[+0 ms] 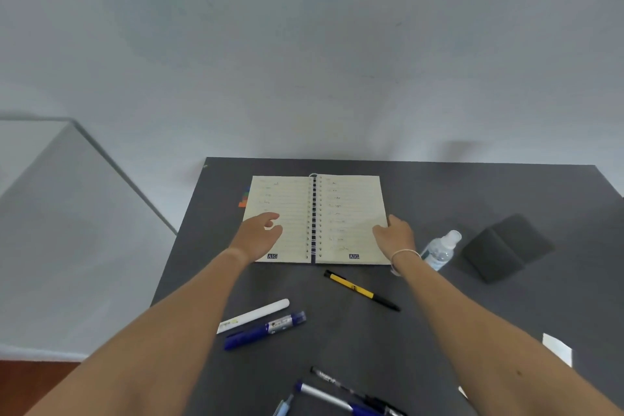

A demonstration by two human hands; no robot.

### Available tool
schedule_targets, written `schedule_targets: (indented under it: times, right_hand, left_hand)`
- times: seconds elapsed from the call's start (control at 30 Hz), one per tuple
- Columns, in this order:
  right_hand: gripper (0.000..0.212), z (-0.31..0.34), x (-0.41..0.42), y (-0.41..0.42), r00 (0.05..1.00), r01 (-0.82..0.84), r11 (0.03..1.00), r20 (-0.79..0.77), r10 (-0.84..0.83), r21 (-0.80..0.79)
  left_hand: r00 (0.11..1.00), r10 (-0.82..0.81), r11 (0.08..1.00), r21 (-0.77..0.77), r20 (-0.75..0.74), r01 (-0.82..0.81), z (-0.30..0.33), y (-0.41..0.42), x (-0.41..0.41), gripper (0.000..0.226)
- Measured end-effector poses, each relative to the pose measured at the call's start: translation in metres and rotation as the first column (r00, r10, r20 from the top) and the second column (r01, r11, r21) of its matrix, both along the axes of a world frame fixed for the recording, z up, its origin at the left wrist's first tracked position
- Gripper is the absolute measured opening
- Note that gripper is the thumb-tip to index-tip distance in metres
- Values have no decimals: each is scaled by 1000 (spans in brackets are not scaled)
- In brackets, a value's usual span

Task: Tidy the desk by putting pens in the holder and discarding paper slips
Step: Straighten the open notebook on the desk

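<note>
An open spiral notebook (337,209) lies flat at the back of the dark desk (422,331). My left hand (260,233) hovers over its left page, fingers loosely curled and holding nothing. My right hand (395,233) touches the right page's outer edge; whether it grips the page I cannot tell. In front lie a yellow-and-black pen (361,290), a white marker (253,316) and a blue marker (266,329). Several more pens (341,395) lie at the near edge. A white paper slip (557,348) shows beside my right forearm.
A small clear bottle (440,248) lies just right of the notebook. A dark folded case (506,252) sits farther right. Coloured tabs (243,197) stick out from the notebook's left edge. A white wall rises behind the desk, and a grey surface (50,196) stands to the left.
</note>
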State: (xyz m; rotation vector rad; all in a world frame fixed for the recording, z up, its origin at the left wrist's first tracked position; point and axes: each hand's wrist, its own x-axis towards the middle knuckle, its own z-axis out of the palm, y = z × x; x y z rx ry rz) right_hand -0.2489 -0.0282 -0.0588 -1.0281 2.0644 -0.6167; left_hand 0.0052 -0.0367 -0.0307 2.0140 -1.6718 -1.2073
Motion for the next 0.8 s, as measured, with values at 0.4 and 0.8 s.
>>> schedule_targets:
  times: [0.4,0.8]
  right_hand:
    - [31,1,2,-4,997,76,996,7,-77,34]
    - [31,30,23,-9,916,241,968,345,-202,-72]
  left_hand:
    - [1000,15,1000,21,-26,-15,-4,-5,6,43]
    - [994,49,999,13,-103,-47,12,-7,-1,43]
